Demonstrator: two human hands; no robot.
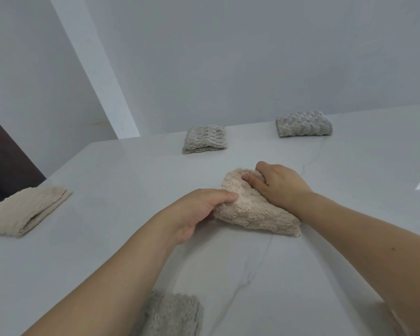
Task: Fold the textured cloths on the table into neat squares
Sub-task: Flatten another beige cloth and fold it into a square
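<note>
Your left hand (pixel 199 212) pinches near-left edge of pink cloth (pixel 250 209); right hand (pixel 280 184) grips far corner, likely squaring fold. Cloth mid-table (pixel 349 214). Folded grey cloths (pixel 205 139) parked far; beige cloth (pixel 27 210) well left.

Both bare forearms reach in from the bottom of the frame and converge at center. Left hand (pixel 199 209) sits center-left, knuckles up, thumb (pixel 224 196) extended to the right, fingers curled under and pinching the near-left edge of the pink cloth (pixel 250 212). Right hand (pixel 280 184) is just right of center, palm down on the cloth's far end, fingers bent over its top edge, thumb (pixel 250 177) tucked leftward. Wrists close together, not touching.
</note>
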